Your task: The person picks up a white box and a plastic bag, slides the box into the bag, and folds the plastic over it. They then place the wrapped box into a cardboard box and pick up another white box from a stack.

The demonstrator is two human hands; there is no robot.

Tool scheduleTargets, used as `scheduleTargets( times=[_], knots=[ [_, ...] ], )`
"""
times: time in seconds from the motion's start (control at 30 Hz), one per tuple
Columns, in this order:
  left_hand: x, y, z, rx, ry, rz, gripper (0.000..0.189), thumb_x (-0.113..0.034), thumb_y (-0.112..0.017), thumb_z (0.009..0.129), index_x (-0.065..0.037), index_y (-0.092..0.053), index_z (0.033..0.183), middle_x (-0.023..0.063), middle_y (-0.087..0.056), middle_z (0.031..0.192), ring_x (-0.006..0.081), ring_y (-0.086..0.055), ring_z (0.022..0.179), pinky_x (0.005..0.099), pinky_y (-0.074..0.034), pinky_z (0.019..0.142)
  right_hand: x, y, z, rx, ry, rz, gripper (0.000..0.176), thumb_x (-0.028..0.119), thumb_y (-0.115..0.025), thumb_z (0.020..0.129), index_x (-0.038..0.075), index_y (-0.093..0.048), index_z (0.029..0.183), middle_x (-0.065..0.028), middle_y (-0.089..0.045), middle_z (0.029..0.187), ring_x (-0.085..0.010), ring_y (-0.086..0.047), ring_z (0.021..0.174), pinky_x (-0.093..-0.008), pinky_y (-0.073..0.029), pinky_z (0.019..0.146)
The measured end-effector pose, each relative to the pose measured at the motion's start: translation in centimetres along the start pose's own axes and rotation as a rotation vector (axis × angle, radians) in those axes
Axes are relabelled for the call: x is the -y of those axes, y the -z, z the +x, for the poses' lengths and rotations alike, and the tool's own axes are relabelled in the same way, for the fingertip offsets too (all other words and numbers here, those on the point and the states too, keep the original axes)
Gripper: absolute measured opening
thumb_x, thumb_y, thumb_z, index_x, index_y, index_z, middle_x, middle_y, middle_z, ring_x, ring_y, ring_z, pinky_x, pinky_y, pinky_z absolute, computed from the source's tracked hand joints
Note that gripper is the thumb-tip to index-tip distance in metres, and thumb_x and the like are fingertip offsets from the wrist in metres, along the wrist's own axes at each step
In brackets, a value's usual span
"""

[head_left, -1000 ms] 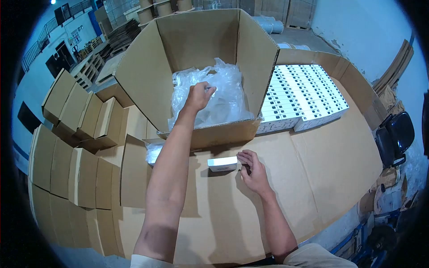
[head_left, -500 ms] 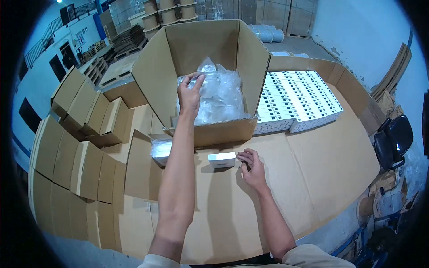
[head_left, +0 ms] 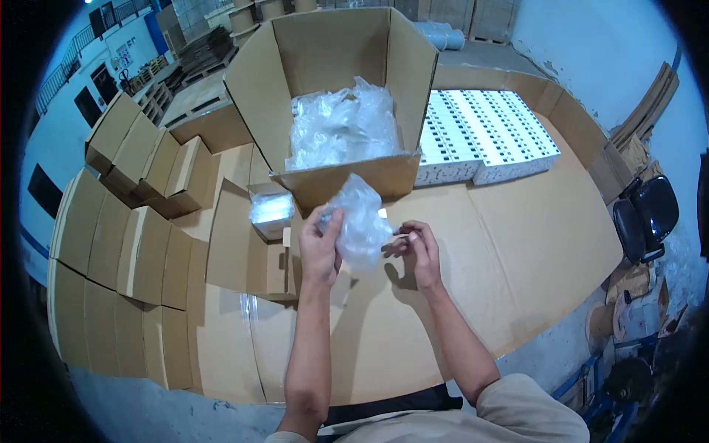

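Observation:
A clear plastic bag hangs over the cardboard tabletop, gripped on its left side by my left hand. My right hand has its fingers curled, with the fingertips at the bag's right edge in what looks like a pinch. Behind the bag, a small white box is almost wholly hidden. Just beyond my hands stands a large open carton with a heap of similar clear plastic bags inside. Left of my left hand, a plastic-wrapped bundle sits at an open small carton.
Rows of white boxes with dark marks are stacked behind on the right. Several brown cartons stand in tiers on the left. A cardboard wall edges the far right of the table, with a black chair beyond it.
My left hand has drawn a plastic bag out of the large carton and brought it nearer. My right hand has left the white box's side and come to the bag's edge.

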State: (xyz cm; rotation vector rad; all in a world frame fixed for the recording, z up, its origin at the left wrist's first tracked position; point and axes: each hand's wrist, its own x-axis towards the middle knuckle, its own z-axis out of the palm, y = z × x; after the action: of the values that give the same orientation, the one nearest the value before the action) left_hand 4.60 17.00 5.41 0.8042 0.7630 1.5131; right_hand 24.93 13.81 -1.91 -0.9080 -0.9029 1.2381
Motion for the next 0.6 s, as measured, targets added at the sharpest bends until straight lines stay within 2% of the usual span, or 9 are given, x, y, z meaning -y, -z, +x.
scheduleTargets(
  times=[0.1,0.13,0.23,0.27,0.37,0.47,0.57,0.6],
  knots=[
    [2.2,2.5,-2.6,-0.040,0.029,0.122,0.025,-0.007,-0.078,0.093,-0.002,-0.067,0.115,0.0041,-0.071,0.104,0.0106,-0.067,0.091,0.0264,-0.056,0.079,2.0,-0.9,-0.6,0.209,-0.027,0.140,0.037,0.026,-0.050,0.108,0.002,-0.049,0.137,-0.0109,-0.065,0.117,-0.0125,-0.063,0.090,-0.0267,-0.050,0.082],
    [2.9,3.2,-3.1,-0.045,0.012,0.194,0.027,-0.007,-0.079,0.092,-0.002,-0.066,0.116,0.0038,-0.071,0.103,0.0104,-0.066,0.090,0.0260,-0.056,0.078,2.0,-0.9,-0.7,0.237,-0.078,0.157,0.038,0.021,-0.059,0.105,0.003,-0.049,0.137,-0.0091,-0.065,0.116,-0.0112,-0.063,0.089,-0.0256,-0.051,0.078],
    [3.7,4.2,-3.6,-0.034,-0.011,0.342,0.036,-0.006,-0.081,0.090,-0.002,-0.062,0.121,0.0038,-0.071,0.101,0.0099,-0.067,0.087,0.0247,-0.056,0.075,0.8,-1.8,-1.1,0.294,-0.060,-0.126,0.043,0.015,-0.068,0.100,0.004,-0.049,0.138,-0.0065,-0.065,0.113,-0.0088,-0.061,0.087,-0.0235,-0.051,0.073],
    [3.9,4.3,-3.7,-0.029,-0.011,0.381,0.040,-0.006,-0.081,0.090,-0.002,-0.060,0.124,0.0039,-0.072,0.101,0.0097,-0.067,0.086,0.0243,-0.056,0.074,-0.1,-2.1,-1.1,0.254,-0.034,-0.164,0.040,0.009,-0.073,0.097,0.003,-0.054,0.132,-0.0024,-0.065,0.103,-0.0066,-0.061,0.082,-0.0226,-0.051,0.068],
    [4.5,3.8,-3.9,-0.101,0.014,0.222,0.046,-0.005,-0.080,0.091,-0.002,-0.056,0.130,0.0052,-0.072,0.098,0.0090,-0.067,0.085,0.0232,-0.055,0.073,1.0,-3.3,-1.7,0.234,-0.137,-0.249,0.024,0.010,-0.070,0.099,0.001,-0.060,0.119,0.0007,-0.063,0.092,-0.0051,-0.058,0.079,-0.0230,-0.050,0.068],
    [5.7,4.4,-4.3,-0.107,0.126,0.029,0.045,-0.008,-0.077,0.094,-0.002,-0.054,0.132,0.0063,-0.072,0.096,0.0087,-0.067,0.085,0.0237,-0.055,0.075,-0.5,-3.2,-1.4,0.126,-0.037,-0.223,0.013,0.010,-0.068,0.101,0.001,-0.061,0.107,0.0023,-0.061,0.086,-0.0034,-0.056,0.078,-0.0225,-0.048,0.067],
    [6.2,3.2,-4.9,-0.175,0.208,0.028,0.031,-0.017,-0.071,0.100,-0.002,-0.059,0.125,0.0040,-0.072,0.095,0.0068,-0.066,0.084,0.0236,-0.053,0.075,-0.2,-3.3,-1.6,0.046,-0.008,-0.351,0.012,0.011,-0.065,0.103,0.002,-0.059,0.106,0.0022,-0.059,0.085,-0.0034,-0.054,0.078,-0.0224,-0.046,0.068],
    [6.5,3.4,-5.1,-0.113,0.197,0.118,0.028,-0.020,-0.069,0.102,-0.002,-0.061,0.122,0.0027,-0.071,0.094,0.0061,-0.064,0.083,0.0235,-0.052,0.074,-0.3,-3.2,-1.5,0.005,0.028,-0.326,0.012,0.012,-0.064,0.103,0.003,-0.058,0.107,0.0025,-0.059,0.085,-0.0034,-0.054,0.078,-0.0223,-0.045,0.068]
  ],
)
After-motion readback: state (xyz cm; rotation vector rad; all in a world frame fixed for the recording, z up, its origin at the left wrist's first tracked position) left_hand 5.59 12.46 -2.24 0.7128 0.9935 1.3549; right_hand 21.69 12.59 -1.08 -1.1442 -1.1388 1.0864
